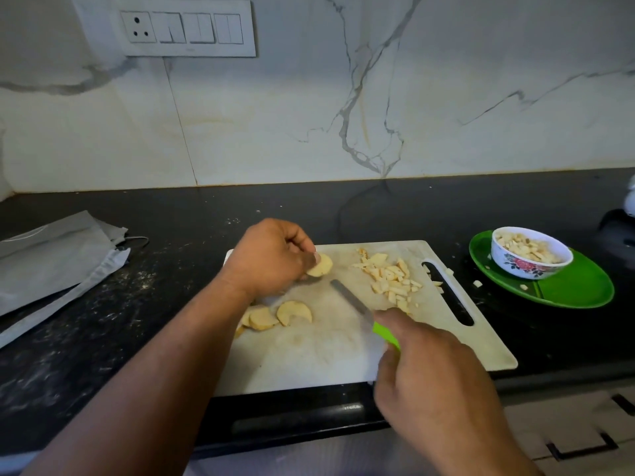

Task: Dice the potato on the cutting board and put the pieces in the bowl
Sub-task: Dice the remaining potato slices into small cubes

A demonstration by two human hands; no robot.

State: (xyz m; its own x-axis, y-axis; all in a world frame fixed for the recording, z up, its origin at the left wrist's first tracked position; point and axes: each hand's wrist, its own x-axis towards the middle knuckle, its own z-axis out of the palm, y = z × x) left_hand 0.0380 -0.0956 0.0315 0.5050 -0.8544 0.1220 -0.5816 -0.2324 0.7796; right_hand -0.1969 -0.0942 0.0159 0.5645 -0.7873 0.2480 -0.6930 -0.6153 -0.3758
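Dark table under marble wall carries the cutting board (343, 352) at centre frame, where the left hand (268, 259) pinches a stiff, slick, light potato slice (321, 265) by its edge while the right hand (433, 379) grips the knife (364, 310), bowl (531, 257) at right.

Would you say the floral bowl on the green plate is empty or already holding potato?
Already holding potato: the bowl stands upright on the green plate, with pale diced pieces heaped nearly to its rim.
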